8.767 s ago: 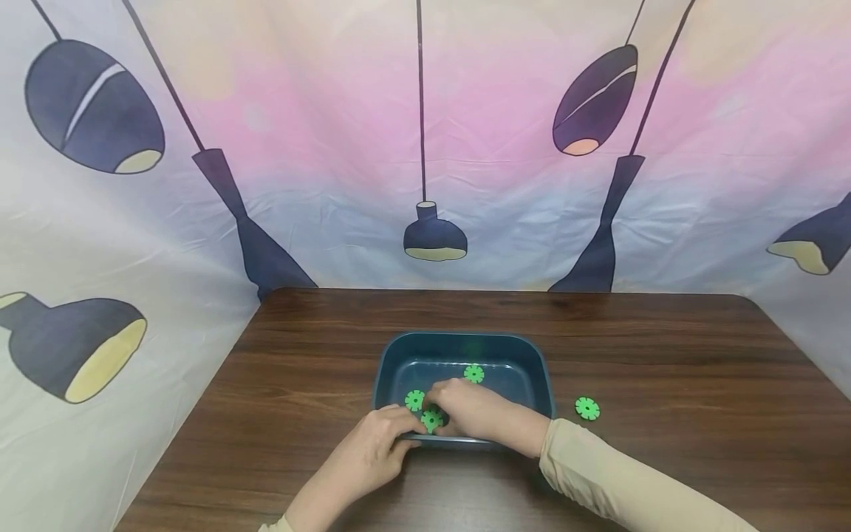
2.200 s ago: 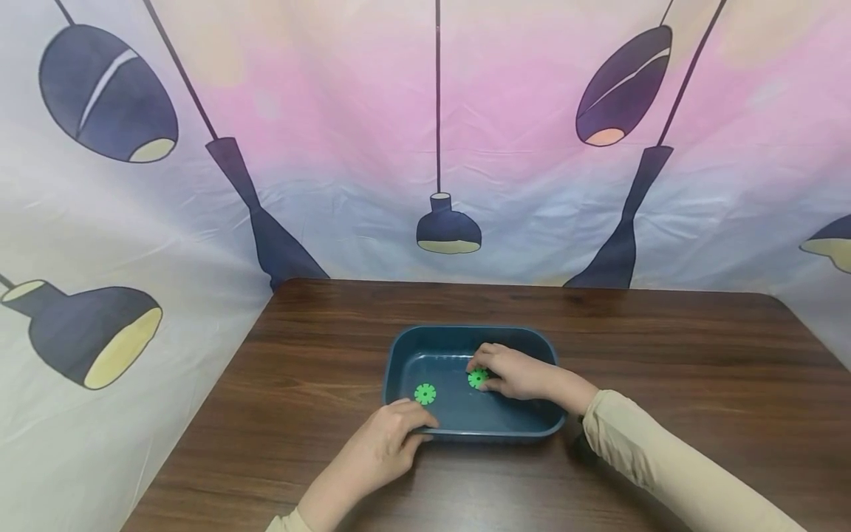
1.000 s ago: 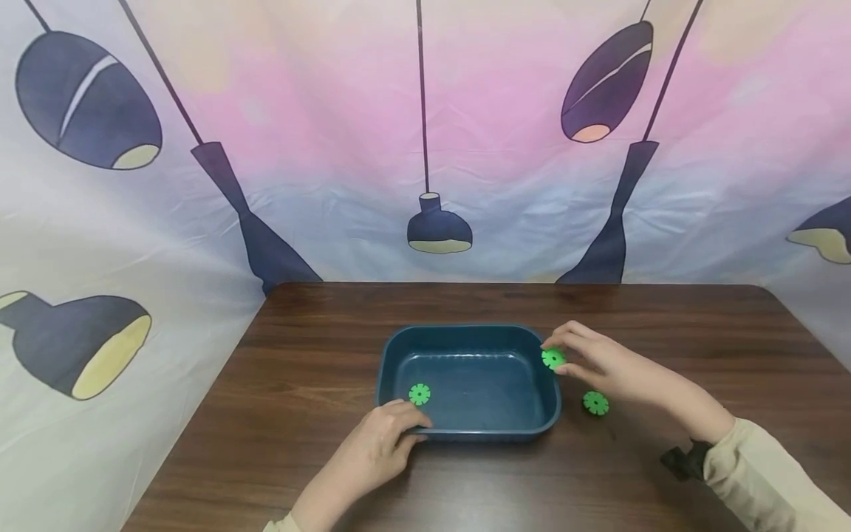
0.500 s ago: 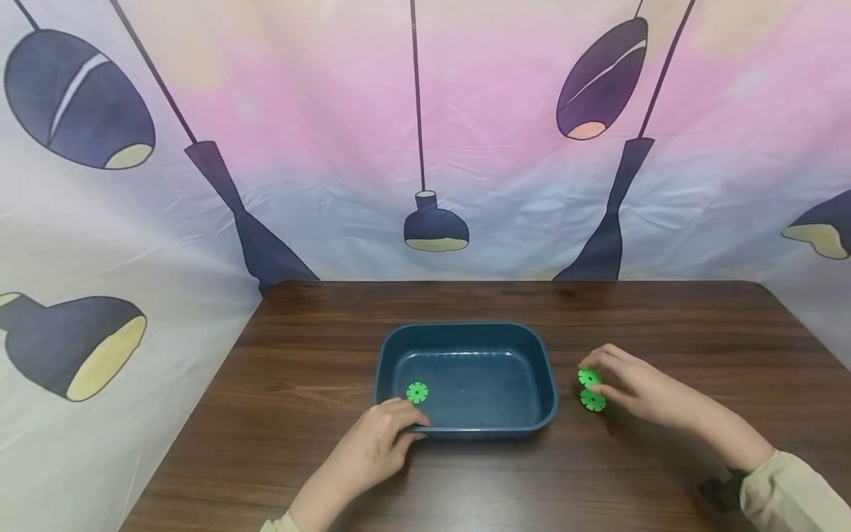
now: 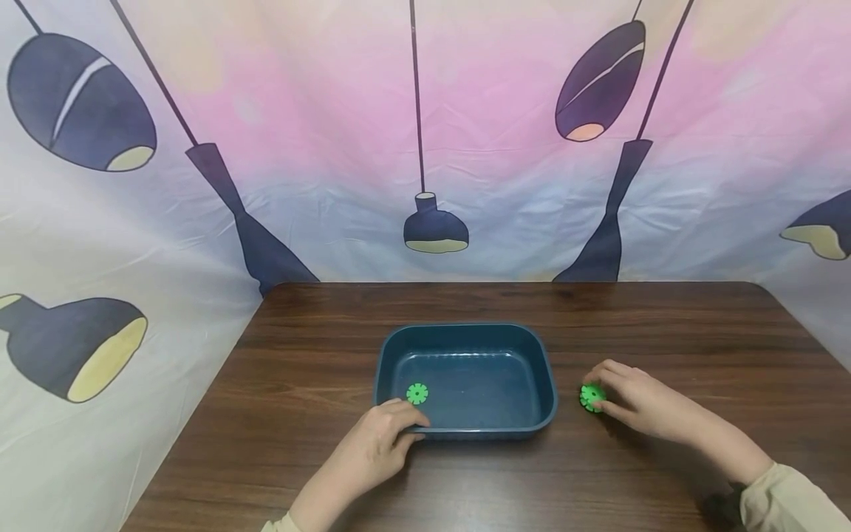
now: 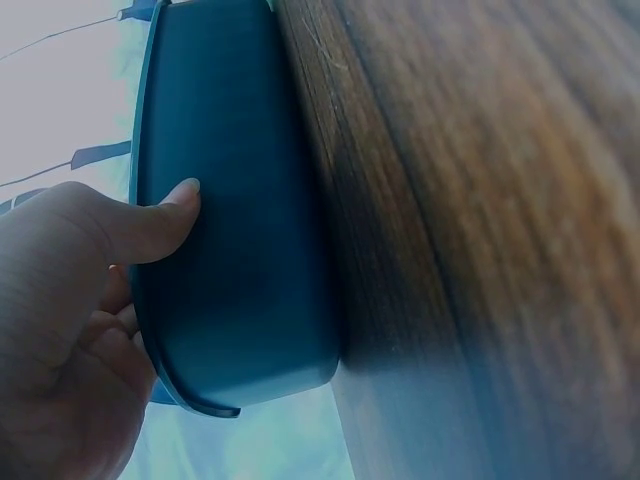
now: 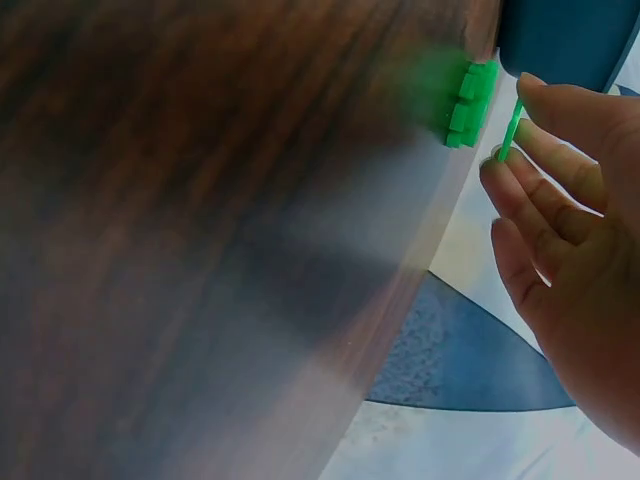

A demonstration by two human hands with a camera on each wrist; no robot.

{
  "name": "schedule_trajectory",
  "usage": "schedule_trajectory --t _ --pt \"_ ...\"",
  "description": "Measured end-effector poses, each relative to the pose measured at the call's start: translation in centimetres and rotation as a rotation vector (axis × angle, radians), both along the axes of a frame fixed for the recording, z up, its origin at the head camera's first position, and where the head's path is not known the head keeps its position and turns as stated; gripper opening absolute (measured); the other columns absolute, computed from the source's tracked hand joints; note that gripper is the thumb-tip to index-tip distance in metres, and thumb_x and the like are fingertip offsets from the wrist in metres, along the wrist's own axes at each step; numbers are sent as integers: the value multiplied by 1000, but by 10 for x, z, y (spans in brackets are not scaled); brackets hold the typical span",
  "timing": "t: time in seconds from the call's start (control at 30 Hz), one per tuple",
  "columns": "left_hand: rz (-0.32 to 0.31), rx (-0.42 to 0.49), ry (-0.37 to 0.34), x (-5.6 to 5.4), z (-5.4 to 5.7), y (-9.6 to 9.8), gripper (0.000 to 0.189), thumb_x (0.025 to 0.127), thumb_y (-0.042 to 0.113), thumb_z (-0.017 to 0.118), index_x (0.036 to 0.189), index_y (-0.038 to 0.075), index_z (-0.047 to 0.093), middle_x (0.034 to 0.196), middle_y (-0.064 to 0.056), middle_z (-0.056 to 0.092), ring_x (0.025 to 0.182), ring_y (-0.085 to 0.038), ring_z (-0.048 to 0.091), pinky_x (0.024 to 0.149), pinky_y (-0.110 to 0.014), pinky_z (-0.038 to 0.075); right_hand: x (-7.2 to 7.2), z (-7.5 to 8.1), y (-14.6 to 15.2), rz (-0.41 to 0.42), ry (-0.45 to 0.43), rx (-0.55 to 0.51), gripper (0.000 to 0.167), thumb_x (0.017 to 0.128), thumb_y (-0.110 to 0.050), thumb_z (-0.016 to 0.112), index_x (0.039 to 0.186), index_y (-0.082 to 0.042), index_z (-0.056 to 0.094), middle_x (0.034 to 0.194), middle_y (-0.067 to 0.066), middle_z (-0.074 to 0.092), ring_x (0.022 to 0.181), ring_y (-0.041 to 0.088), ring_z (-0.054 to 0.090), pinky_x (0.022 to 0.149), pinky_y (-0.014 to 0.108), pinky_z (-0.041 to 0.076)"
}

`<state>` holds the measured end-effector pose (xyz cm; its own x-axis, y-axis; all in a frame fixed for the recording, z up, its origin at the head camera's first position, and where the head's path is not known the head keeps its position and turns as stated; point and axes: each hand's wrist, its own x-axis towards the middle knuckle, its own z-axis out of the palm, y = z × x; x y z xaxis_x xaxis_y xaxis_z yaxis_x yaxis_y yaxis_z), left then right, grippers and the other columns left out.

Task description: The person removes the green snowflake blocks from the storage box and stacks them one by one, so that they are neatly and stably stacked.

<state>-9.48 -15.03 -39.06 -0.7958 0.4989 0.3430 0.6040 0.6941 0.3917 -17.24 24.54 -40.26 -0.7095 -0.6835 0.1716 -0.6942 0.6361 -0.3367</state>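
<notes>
My left hand (image 5: 382, 443) grips the near left rim of a dark teal plastic tub (image 5: 479, 395). In the left wrist view its thumb (image 6: 165, 225) lies on the tub's outer wall, with the other fingers past the rim. A single green notched disc (image 5: 417, 393) lies inside the tub, near that hand. To the right of the tub, my right hand (image 5: 648, 406) pinches another green notched disc (image 7: 511, 130) by its edges. The right wrist view shows it a small gap above a stack of green notched discs (image 7: 472, 105) on the table, roughly parallel to them.
The brown wood-grain table (image 5: 319, 355) reaches back to a hanging cloth (image 5: 346, 222) printed with lamps, which also closes off both sides. A dark band sits at the right sleeve (image 5: 791, 495).
The tub held three visible discs earlier and now holds one. Over the last second my right hand carried a disc from the tub's right rim to over the stack. The left hand kept its grip.
</notes>
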Motion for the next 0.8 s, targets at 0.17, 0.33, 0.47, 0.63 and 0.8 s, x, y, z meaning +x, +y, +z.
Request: schedule_trajectory --t 0.17,0.33,0.47,0.63,0.8 --pt "0 -1 2 0 0 0 17 77 1 72 88 13 68 88 6 67 85 -9 61 73 -21 53 1 -4 0 14 59 -5 23 84 -17 70 105 -18 61 103 -12 54 91 6 56 72 28 52" --pt "-3 3 11 -1 -1 0 17 77 1 72 88 13 68 88 6 67 84 -9 61 73 -21 53 1 -6 2 13 50 2 23 84 -19 69 106 -18 61 103 -11 54 91 5 56 72 27 53" --pt "-11 13 7 0 0 0 18 77 0 72 88 14 68 88 6 67 85 -9 61 73 -21 53 1 -6 2 21 39 8 24 84 -20 69 107 -17 61 103 -10 53 90 5 56 71 26 53" --pt "-8 19 -13 0 0 0 19 77 -2 72 88 14 68 88 7 67 85 -9 61 74 -21 53 1 -6 3 29 29 8 25 85 -21 69 107 -15 61 103 -9 53 88 4 55 69 25 52" --pt "-7 20 -13 0 0 0 19 77 -2 72 88 14 68 88 6 67 85 -9 61 74 -21 53 0 -5 3 24 0 15 25 86 -22 68 109 -15 61 104 -9 53 88 2 54 68 24 51"
